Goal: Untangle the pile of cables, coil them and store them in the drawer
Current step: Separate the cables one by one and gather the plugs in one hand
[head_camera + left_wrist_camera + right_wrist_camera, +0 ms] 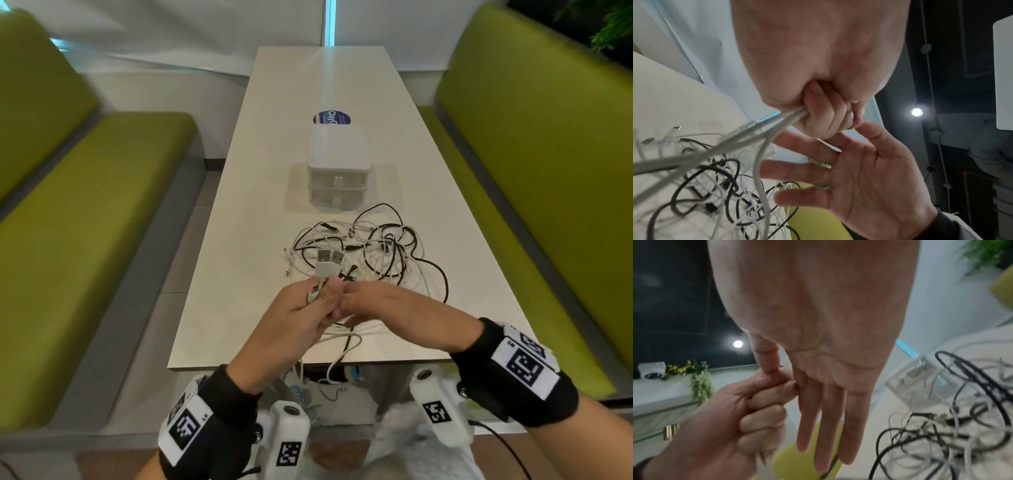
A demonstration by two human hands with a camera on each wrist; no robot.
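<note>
Green upholstered benches (96, 219) flank a long white desk (260, 178). Near its middle stands a small translucent white two-drawer organiser (338, 164), both drawers closed. Just in front lies a tangled pile of black and white cables (373, 250), some strands trailing over the near edge. Left hand (301, 315), fingers (824, 116) curled, grips a folded white cable (764, 138) with twin USB plugs (89, 258) upward. Right hand (394, 310), fingers (826, 418) straight, touches the left, holding nothing.
</note>
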